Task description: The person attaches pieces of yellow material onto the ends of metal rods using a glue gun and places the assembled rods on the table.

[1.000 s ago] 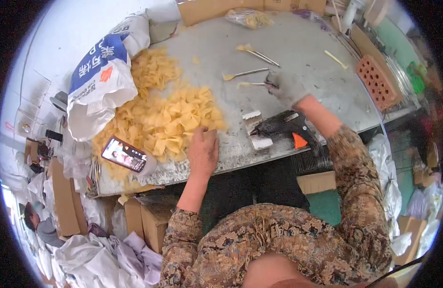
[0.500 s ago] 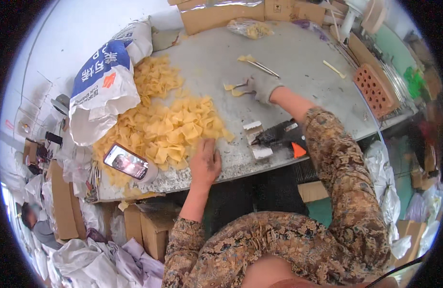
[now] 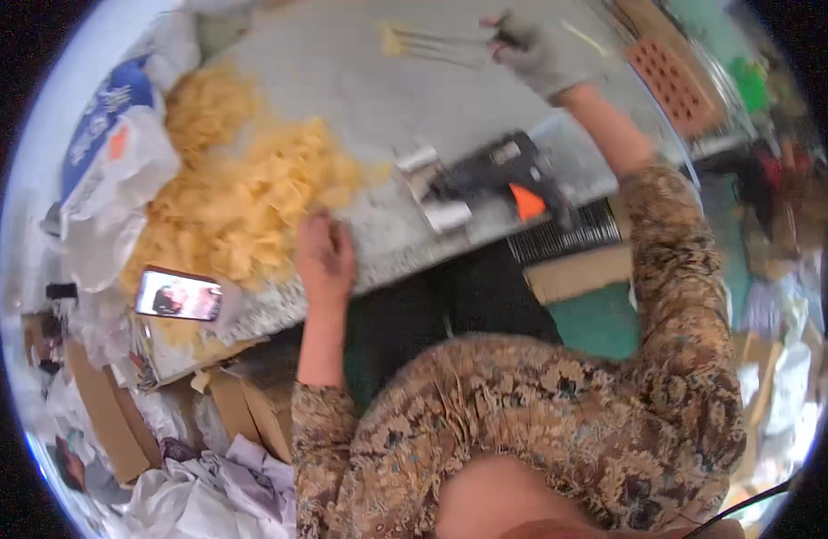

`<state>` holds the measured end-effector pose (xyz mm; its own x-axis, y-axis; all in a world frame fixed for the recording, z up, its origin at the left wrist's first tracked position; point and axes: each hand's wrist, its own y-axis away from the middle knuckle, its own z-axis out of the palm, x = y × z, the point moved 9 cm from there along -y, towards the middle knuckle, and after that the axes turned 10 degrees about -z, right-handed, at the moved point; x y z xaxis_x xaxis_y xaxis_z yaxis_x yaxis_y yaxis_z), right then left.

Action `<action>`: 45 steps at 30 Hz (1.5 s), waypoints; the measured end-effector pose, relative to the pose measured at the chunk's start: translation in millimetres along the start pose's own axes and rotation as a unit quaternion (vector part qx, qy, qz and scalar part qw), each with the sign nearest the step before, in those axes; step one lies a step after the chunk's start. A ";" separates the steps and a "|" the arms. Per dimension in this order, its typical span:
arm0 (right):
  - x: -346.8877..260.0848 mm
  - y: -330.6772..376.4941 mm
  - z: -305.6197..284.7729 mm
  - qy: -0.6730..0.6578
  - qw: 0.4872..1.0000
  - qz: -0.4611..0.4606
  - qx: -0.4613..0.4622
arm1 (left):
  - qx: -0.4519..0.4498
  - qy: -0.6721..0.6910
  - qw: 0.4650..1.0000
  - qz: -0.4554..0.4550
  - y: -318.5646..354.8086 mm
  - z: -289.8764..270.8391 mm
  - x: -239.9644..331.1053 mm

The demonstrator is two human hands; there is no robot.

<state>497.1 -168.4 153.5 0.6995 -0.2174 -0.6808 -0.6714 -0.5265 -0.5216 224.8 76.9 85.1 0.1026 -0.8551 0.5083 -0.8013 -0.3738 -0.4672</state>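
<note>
Bare grey table (image 3: 360,99) lies open between the yellow heap (image 3: 239,193) and the far sticks (image 3: 441,45). Toward the near edge, the black glue gun (image 3: 499,171) and small metal pieces (image 3: 436,193) block the middle; a phone (image 3: 179,295) occupies the left corner.

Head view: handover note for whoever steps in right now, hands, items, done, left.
Left hand: bare, resting flat at the edge of the yellow pieces pile, nothing visibly gripped.
Right hand: gloved, stretched to the far side of the table, closed on thin sticks with a yellow tip.
Glue gun lies near the front edge, untouched. Phone sits left of the pile.
Done: sticks grasped. Left: most of the pile lies loose.
</note>
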 end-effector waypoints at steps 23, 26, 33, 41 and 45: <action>243.5 433.9 91.7 0.344 0.776 0.444 -0.287 | -0.030 0.007 0.988 -0.150 20.1 22.7 -23.0; 271.1 464.4 77.5 0.356 0.767 0.453 -0.283 | -0.045 0.061 0.988 -0.131 13.7 38.2 1.7; 321.3 494.0 74.7 0.237 0.809 0.518 -0.145 | -0.042 0.069 0.985 -0.153 11.1 13.4 12.2; 326.0 522.6 52.4 -0.357 0.707 0.534 0.294 | 0.021 0.113 0.988 -0.105 10.4 -0.1 4.8; 268.6 528.6 32.4 -0.470 0.713 0.424 0.303 | 0.017 0.117 0.988 -0.099 14.8 1.1 6.1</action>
<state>322.1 -478.4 -321.8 -0.3021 0.5495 -0.7790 -0.9368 -0.0201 0.3492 214.2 65.7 80.5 0.1130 -0.6586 0.7439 -0.7588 -0.5405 -0.3633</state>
